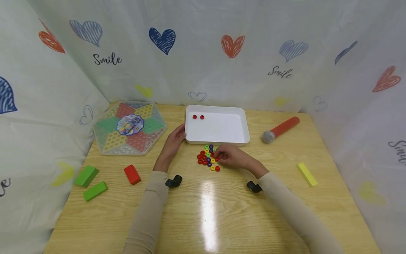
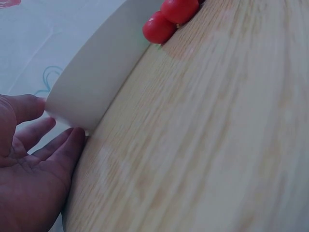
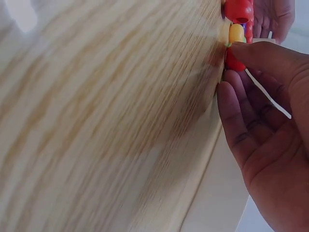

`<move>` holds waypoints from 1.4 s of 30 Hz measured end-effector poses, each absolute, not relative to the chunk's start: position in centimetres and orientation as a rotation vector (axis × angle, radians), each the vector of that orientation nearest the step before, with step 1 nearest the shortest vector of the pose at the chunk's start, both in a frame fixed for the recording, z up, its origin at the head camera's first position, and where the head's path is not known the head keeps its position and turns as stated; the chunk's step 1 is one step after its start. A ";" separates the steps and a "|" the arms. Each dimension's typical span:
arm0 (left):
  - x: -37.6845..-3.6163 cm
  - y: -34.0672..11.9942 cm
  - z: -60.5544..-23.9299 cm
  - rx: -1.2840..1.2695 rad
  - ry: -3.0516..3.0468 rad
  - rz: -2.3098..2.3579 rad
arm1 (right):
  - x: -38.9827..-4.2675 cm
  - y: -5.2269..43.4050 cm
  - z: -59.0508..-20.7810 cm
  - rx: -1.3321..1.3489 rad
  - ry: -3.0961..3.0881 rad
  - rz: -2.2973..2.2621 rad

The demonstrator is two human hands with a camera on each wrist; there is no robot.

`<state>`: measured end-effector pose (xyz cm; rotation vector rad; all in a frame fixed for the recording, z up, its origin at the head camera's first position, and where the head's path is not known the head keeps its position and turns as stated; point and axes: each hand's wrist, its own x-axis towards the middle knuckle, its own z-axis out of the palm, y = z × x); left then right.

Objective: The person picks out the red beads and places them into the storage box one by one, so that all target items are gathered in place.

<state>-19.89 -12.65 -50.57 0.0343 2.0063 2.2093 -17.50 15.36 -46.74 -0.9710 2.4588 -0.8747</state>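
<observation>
My left hand (image 1: 175, 140) rests at the left side of a white tray (image 1: 219, 141), its thumb and fingertips touching the near left corner in the left wrist view. Two red beads (image 1: 198, 117) lie inside that tray, toward the back left. Just in front of it is a loose cluster of red, yellow, green and purple beads (image 1: 206, 155) on the table. Over the cluster's right side, my right hand (image 1: 233, 156) pinches a red bead (image 3: 234, 60) between thumb and finger. Part of the cluster is hidden by this hand.
A hexagonal Chinese checkers board (image 1: 111, 121) lies at back left. Green blocks (image 1: 86, 176) and a red block (image 1: 132, 174) are nearer on that side. Rightward are a red toy microphone (image 1: 284, 127) and a yellow block (image 1: 307, 174). A printed curtain (image 1: 196, 67) surrounds the wooden table.
</observation>
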 end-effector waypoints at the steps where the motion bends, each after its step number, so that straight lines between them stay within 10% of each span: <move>1: -19.9 -12.7 -50.5 0.035 2.010 2.206 | -17.6 15.3 -46.5 -0.971 2.462 -0.869; 42: -19.6 -12.4 -50.4 -0.026 1.926 2.272 | -31.6 12.2 -42.5 -0.673 2.597 -1.020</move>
